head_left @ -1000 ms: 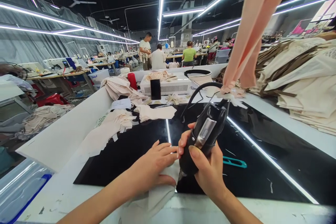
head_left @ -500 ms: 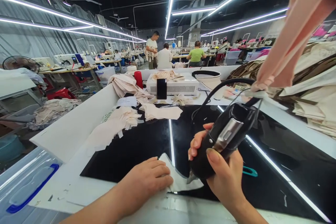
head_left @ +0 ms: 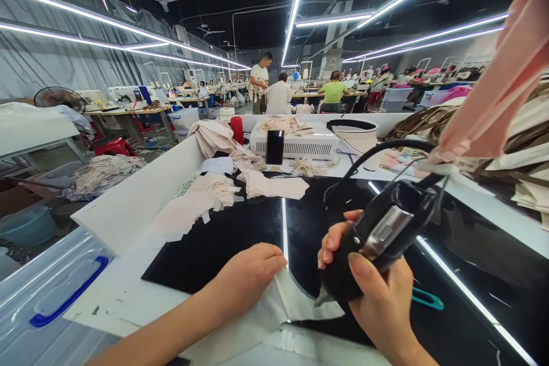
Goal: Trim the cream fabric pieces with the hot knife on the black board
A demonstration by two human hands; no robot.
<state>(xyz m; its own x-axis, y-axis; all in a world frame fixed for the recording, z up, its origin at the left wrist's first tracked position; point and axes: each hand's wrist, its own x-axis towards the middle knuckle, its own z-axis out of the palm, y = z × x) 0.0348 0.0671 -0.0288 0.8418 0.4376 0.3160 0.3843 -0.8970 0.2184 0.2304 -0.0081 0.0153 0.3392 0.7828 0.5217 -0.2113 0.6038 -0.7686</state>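
Observation:
My right hand is wrapped round a black handheld electric tool with a silver plate, its metal tip pointing down at the right part of a pale fabric piece. A black cable runs from the tool's top, where a pink cloth strip is tied. My left hand is closed, pinching the upper edge of the fabric piece between thumb and fingers. The fabric lies over the near edge of the glossy black board.
A teal clip-like object lies right of my right hand. Pale cut pieces are heaped at the left, another stack beyond. A phone leans against a white box. People work further back.
My left hand has gone from lying flat on the fabric to pinching its edge, and the fabric has shifted and creased. The whole view has swung slightly left.

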